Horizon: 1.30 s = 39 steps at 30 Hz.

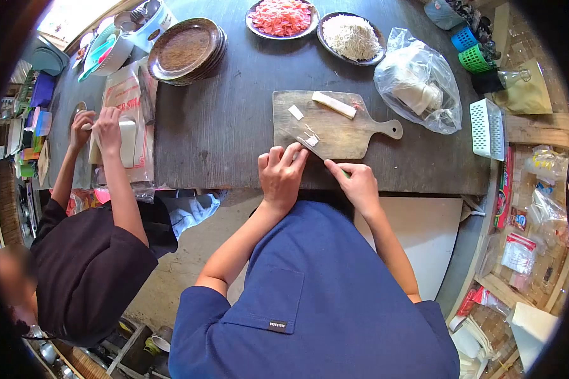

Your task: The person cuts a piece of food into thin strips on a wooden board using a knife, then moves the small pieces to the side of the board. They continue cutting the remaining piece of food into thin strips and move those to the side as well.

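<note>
A wooden cutting board point(344, 140) with a handle lies near the table's front edge. My right hand point(355, 184) is closed round the green handle of a knife point(311, 150), whose blade reaches over the board's lower left part. My left hand point(282, 174) is at the board's lower left corner, fingers bent together by the blade; what they press on is too small to make out. Thin white strips point(312, 139) lie beside the blade. Further up the board are a small white slice point(295, 112) and a long pale block point(334, 105).
Beyond the board stand a plate of pink pieces point(282, 17), a plate of white shreds point(351, 36) and a clear plastic bag point(418, 88). Stacked brown plates point(186, 50) are further left. A co-worker in black point(88, 271) works at the left with both hands over a white block point(126, 142).
</note>
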Tool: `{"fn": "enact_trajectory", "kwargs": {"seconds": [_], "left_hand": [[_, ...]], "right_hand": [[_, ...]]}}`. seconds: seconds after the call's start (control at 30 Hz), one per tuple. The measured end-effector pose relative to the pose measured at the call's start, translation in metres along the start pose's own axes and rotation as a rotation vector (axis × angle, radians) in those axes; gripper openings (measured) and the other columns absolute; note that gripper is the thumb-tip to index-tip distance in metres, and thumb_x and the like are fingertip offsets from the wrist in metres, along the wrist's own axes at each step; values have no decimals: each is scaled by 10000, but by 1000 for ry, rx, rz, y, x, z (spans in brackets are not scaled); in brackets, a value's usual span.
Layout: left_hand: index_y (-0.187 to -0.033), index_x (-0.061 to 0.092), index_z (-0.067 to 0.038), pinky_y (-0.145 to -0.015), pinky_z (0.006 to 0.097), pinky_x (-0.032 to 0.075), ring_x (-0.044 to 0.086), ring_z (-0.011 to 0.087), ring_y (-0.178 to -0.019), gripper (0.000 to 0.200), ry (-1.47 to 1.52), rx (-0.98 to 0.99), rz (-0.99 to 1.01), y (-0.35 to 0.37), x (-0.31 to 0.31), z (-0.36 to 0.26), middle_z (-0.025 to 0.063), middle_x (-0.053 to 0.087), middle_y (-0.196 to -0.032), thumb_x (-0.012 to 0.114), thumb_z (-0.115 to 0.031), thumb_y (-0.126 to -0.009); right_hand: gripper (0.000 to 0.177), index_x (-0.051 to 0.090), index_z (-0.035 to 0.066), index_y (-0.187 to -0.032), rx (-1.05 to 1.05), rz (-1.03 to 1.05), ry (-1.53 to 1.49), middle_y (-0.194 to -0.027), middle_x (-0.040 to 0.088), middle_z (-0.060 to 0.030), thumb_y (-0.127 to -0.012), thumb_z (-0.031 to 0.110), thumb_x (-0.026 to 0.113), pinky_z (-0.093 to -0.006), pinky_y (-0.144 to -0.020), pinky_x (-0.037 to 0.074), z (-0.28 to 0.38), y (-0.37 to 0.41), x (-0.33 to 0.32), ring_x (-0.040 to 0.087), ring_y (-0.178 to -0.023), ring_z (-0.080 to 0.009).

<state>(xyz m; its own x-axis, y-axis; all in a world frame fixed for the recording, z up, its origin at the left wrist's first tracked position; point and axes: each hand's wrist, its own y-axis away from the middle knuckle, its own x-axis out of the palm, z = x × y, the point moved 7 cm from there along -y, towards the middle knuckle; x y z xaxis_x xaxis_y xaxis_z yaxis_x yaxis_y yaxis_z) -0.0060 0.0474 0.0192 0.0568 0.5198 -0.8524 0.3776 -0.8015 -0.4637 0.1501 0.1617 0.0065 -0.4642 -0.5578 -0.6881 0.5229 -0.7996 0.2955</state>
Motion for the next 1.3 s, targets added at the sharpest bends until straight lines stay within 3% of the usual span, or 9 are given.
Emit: {"fn": "enact_trajectory", "kwargs": {"seconds": [0.33,0.4,0.7,0.97,1.1,1.3], "left_hand": [[-1062,803,-211,-883,347,422,598,137,-1013,169,-16,11,-43,1,-2,0,-120,711,-1171,776,-244,-898],[-1064,804,-211,-879,347,420,598,136,-1008,172,-19,19,-34,2,-2,-2,-119,711,-1172,777,-246,-898],[-1080,809,-229,-890,347,424,604,144,-992,184,3,-6,-44,4,1,1,-127,711,-1168,796,-243,-897],[-1108,816,-212,-880,345,412,591,131,-1008,184,-21,15,-48,4,2,2,-127,713,-1195,768,-248,-934],[-1055,803,-214,-901,346,417,605,139,-988,145,-8,2,-48,4,-1,2,-126,719,-1164,795,-258,-917],[-1069,811,-219,-905,348,418,602,146,-999,153,1,0,-31,3,-2,1,-126,721,-1167,783,-242,-920]], "right_hand": [[530,868,115,-988,80,32,49,-725,716,-200,-1001,622,715,-445,-670,556,-5,9,-9,741,-692,-383],[529,867,113,-985,-57,-22,-23,-718,709,-198,-1007,617,710,-445,-663,552,2,-1,0,733,-684,-386],[552,855,87,-946,40,25,12,-676,687,-170,-1009,616,711,-434,-652,532,-2,11,-15,702,-650,-370],[543,855,89,-954,-79,-13,3,-655,656,-178,-1010,611,714,-444,-637,516,8,-5,-6,672,-609,-355],[548,858,91,-967,35,9,-22,-651,652,-175,-998,622,725,-437,-632,512,1,11,-17,668,-604,-334],[556,846,80,-934,-42,11,-14,-654,648,-186,-1002,618,722,-437,-633,512,-5,-8,6,664,-604,-333]]}}
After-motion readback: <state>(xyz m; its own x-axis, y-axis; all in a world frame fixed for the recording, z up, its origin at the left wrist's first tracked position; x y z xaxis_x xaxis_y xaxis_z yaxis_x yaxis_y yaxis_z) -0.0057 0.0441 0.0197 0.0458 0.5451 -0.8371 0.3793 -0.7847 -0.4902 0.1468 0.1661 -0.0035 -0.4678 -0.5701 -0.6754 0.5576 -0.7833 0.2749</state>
